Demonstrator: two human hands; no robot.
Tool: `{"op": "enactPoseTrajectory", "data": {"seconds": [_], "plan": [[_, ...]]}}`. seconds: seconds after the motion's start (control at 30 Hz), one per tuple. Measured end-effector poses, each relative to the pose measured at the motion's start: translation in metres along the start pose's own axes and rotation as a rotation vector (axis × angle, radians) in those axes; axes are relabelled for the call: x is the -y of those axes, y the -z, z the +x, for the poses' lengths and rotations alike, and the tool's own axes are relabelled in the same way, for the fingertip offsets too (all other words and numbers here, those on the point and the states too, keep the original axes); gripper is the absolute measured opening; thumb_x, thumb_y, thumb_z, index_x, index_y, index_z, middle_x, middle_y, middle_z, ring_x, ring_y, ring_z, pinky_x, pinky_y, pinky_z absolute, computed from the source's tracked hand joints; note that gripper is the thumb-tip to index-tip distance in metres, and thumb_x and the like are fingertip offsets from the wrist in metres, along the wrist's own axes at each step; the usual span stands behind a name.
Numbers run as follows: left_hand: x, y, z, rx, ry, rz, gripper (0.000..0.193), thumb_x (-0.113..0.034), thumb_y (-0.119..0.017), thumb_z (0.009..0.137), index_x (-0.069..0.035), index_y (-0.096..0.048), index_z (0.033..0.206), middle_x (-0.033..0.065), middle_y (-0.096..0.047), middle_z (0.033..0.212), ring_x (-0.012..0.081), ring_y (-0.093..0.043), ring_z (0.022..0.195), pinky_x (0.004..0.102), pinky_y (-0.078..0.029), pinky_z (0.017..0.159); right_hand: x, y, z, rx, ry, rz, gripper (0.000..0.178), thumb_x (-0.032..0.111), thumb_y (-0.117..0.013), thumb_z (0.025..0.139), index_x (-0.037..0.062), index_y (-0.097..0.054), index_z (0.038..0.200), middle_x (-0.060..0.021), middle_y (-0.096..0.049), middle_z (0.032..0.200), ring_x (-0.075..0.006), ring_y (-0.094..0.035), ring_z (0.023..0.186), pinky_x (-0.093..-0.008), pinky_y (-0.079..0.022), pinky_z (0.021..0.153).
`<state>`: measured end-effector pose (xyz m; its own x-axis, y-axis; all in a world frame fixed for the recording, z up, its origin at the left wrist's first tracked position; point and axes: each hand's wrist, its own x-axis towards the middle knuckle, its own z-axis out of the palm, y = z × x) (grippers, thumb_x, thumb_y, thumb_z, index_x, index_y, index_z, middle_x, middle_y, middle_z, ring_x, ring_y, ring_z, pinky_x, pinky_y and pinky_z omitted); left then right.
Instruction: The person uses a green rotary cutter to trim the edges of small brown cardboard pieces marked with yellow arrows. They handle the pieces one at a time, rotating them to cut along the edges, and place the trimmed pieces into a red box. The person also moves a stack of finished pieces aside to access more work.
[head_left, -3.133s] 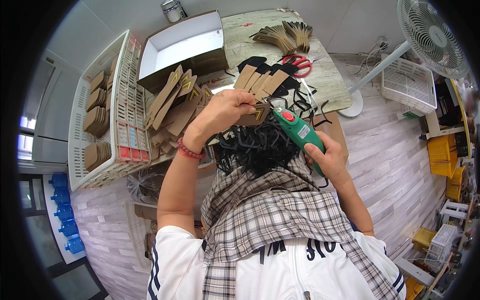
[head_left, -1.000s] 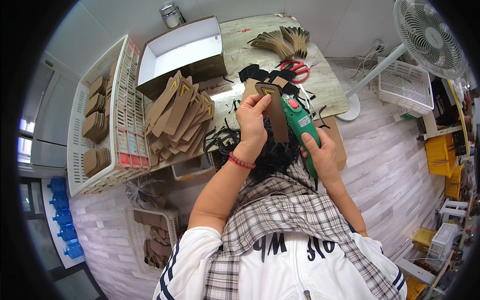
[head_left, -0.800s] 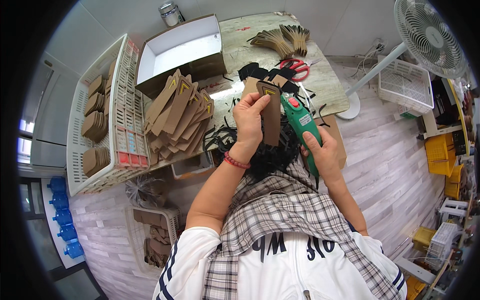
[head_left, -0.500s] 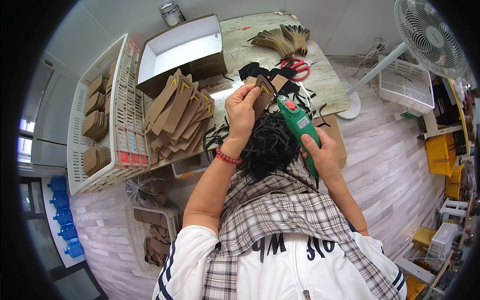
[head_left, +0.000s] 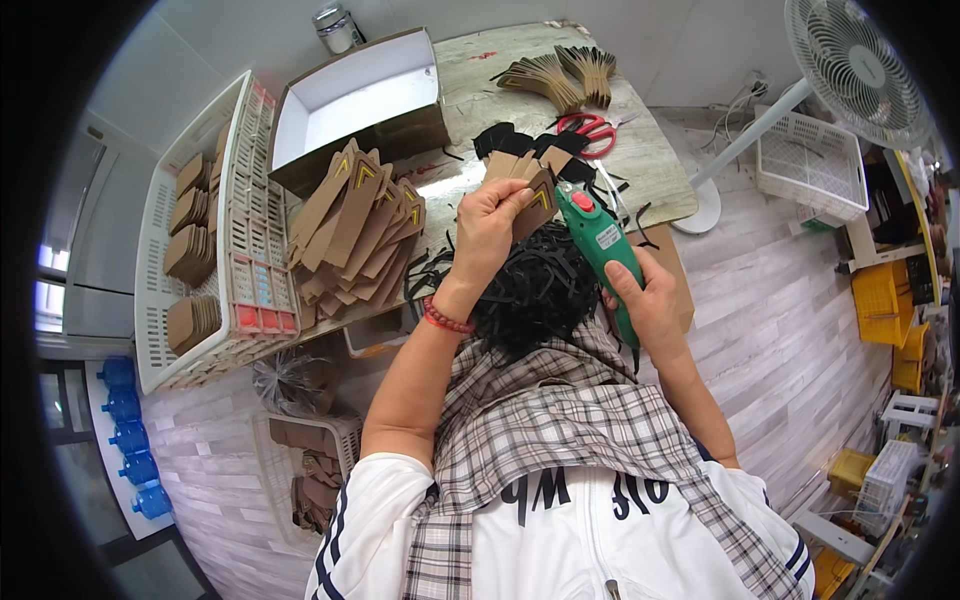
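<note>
My left hand (head_left: 492, 222) is closed on a flat brown tab (head_left: 537, 205) with a rounded end and a yellow chevron. In my right hand (head_left: 648, 300) is a green cordless electric cutter (head_left: 597, 235) with a red button, its head beside the tab's right edge. Whether the blade touches the tab is too small to tell. Below both hands a heap of thin black strips (head_left: 535, 290) lies over my lap. Just beyond the tab are black and tan pieces (head_left: 520, 150) on the table. A pile of similar brown tabs (head_left: 352, 225) lies left of my left hand.
Red-handled scissors (head_left: 597, 135) and fanned brown stacks (head_left: 550, 82) lie farther back on the table (head_left: 470, 70). An open box (head_left: 360, 100) and a white crate (head_left: 245, 270) with stacked brown pieces stand at the left. A fan (head_left: 855, 75) stands at the right.
The tab has tilted rightward in my left hand, and that hand has shifted slightly right. The cutter's head has come alongside the tab's right edge. My right hand has barely moved.
</note>
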<state>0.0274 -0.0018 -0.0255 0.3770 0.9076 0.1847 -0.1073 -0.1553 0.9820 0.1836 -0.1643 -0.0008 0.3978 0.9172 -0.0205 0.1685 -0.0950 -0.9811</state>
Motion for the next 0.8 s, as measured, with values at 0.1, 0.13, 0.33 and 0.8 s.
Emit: {"op": "enactPoseTrajectory", "data": {"seconds": [0.1, 0.13, 0.33, 0.8], "plan": [[0.000, 0.004, 0.003, 0.048, -0.011, 0.030, 0.016, -0.007, -0.062, 0.086, 0.007, -0.066, 0.094, 0.0049, -0.064, 0.079, 0.0095, -0.056, 0.074, 0.0233, -0.045, 0.069, 0.001, 0.001, 0.000, 0.009, -0.001, 0.022, 0.033, 0.028, -0.066, 0.088, -0.0016, -0.062, 0.101, -0.0026, -0.059, 0.067, -0.0069, -0.053, 0.054, -0.0219, -0.043, 0.051], [-0.001, 0.006, 0.004, 0.063, -0.013, 0.044, 0.016, -0.007, -0.062, 0.086, 0.007, -0.066, 0.094, 0.0050, -0.064, 0.079, 0.0097, -0.056, 0.074, 0.0234, -0.045, 0.070, 0.001, 0.001, 0.000, 0.010, 0.001, 0.033, 0.033, 0.028, -0.066, 0.088, -0.0016, -0.062, 0.101, -0.0026, -0.059, 0.067, -0.0068, -0.053, 0.054, -0.0219, -0.043, 0.051], [-0.003, 0.013, 0.007, 0.158, 0.004, 0.091, 0.015, -0.007, -0.062, 0.086, 0.005, -0.066, 0.093, 0.0044, -0.064, 0.079, 0.0093, -0.056, 0.075, 0.0236, -0.045, 0.071, 0.002, 0.002, 0.000, 0.025, 0.005, 0.035, 0.032, 0.027, -0.066, 0.087, -0.0013, -0.062, 0.102, -0.0025, -0.059, 0.068, -0.0066, -0.053, 0.055, -0.0216, -0.043, 0.051], [-0.040, 0.118, 0.048, -0.460, -0.445, 1.110, 0.021, -0.016, -0.066, 0.079, -0.007, -0.066, 0.098, 0.0086, -0.062, 0.095, 0.0289, -0.053, 0.092, 0.0384, -0.041, 0.084, -0.013, 0.012, -0.006, -0.056, -0.079, 0.086, 0.030, 0.025, -0.063, 0.090, -0.0015, -0.061, 0.102, -0.0021, -0.058, 0.072, -0.0064, -0.053, 0.058, -0.0214, -0.044, 0.052]]}}
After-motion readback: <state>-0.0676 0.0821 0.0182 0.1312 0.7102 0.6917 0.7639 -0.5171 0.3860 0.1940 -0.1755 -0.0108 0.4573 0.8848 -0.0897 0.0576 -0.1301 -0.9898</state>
